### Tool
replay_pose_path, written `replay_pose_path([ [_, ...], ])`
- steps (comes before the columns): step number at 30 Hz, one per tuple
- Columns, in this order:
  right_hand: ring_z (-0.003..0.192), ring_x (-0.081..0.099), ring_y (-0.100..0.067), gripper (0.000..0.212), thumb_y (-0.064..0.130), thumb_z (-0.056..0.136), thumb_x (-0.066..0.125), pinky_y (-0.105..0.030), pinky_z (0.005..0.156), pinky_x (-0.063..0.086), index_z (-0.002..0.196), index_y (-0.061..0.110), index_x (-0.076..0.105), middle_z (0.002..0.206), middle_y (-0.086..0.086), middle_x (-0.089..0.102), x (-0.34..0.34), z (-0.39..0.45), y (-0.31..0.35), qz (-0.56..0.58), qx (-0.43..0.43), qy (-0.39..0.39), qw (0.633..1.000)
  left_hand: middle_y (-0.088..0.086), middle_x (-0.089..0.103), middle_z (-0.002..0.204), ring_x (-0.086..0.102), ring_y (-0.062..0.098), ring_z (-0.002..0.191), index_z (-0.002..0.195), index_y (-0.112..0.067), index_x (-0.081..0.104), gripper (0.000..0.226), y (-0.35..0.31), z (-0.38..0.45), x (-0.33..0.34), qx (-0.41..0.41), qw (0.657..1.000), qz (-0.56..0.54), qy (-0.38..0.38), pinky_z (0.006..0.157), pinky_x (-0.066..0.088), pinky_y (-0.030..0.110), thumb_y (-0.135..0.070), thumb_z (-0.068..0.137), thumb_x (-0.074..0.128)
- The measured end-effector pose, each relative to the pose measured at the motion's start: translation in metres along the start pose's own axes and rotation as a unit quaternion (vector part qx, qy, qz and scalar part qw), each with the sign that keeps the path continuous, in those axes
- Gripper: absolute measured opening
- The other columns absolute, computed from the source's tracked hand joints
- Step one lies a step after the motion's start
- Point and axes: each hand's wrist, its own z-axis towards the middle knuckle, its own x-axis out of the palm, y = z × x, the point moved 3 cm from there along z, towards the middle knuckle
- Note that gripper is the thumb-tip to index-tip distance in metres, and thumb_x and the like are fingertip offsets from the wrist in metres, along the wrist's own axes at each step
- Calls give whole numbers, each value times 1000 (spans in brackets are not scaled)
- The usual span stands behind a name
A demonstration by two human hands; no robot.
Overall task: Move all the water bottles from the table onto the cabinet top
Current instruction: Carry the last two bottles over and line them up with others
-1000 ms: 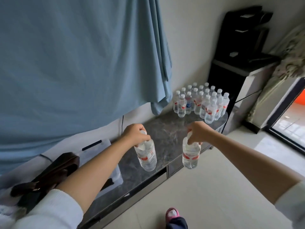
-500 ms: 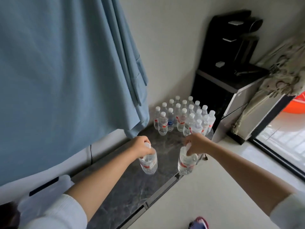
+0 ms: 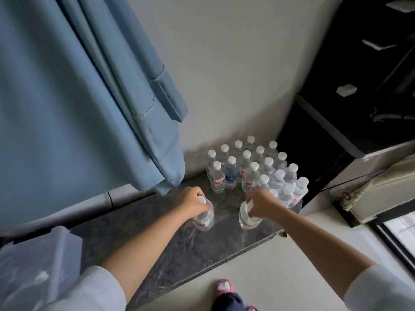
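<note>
Each hand grips a bottle by its neck: left hand (image 3: 192, 201), right hand (image 3: 260, 204). Set down carelessly, the right bottle (image 3: 247, 217) could topple the near bottles in the cluster (image 3: 253, 171).

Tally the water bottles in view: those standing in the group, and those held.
Standing in the group: 18
In left hand, left bottle: 1
In right hand, right bottle: 1
Total: 20

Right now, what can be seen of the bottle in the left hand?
The bottle is clear plastic with a white cap and a red-and-white label. The left hand grips it from above round the neck. It stands roughly upright at the dark marbled cabinet top, short of the bottle cluster; whether its base touches is unclear.
</note>
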Motion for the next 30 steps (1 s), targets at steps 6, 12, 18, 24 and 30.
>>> replay_pose_path([
  [6, 112, 56, -25, 39, 14, 82, 61, -27, 89, 48, 121, 14, 57, 128, -9, 52, -5, 60, -13, -23, -28, 37, 999, 2, 57, 98, 58, 20, 89, 74, -19, 54, 21, -4, 55, 40, -65, 996, -59, 2, 78, 48, 30, -29, 72, 73],
  [12, 116, 53, -26, 36, 8, 83, 61, -29, 95, 46, 119, 10, 58, 131, -9, 48, 1, 130, -22, -1, -52, 56, 997, 6, 58, 117, 57, 19, 99, 107, -8, 62, 33, -7, 112, 79, -80, 994, -78, -3, 74, 34, 18, -24, 79, 67],
  [18, 115, 53, -27, 37, 4, 82, 60, -31, 96, 47, 119, 9, 57, 132, -10, 44, 20, 185, -29, -4, -91, 75, 993, 13, 57, 105, 59, 28, 96, 97, -3, 62, 28, -13, 152, 104, -136, 978, -157, -23, 75, 44, 28, -18, 74, 69],
  [24, 115, 54, -26, 37, 2, 82, 59, -29, 95, 47, 118, 10, 57, 133, -9, 43, 22, 215, -39, -41, -124, 98, 987, 18, 60, 98, 65, 35, 86, 71, -20, 48, 25, -20, 177, 123, -210, 938, -268, -63, 70, 58, 43, -27, 58, 68],
  [30, 114, 55, -28, 39, 4, 79, 63, -34, 96, 50, 118, 11, 60, 130, -9, 45, 18, 228, -38, -54, -144, 105, 983, 22, 61, 100, 64, 37, 91, 77, -13, 53, 35, -24, 182, 132, -249, 909, -327, -66, 74, 58, 50, -23, 45, 60],
])
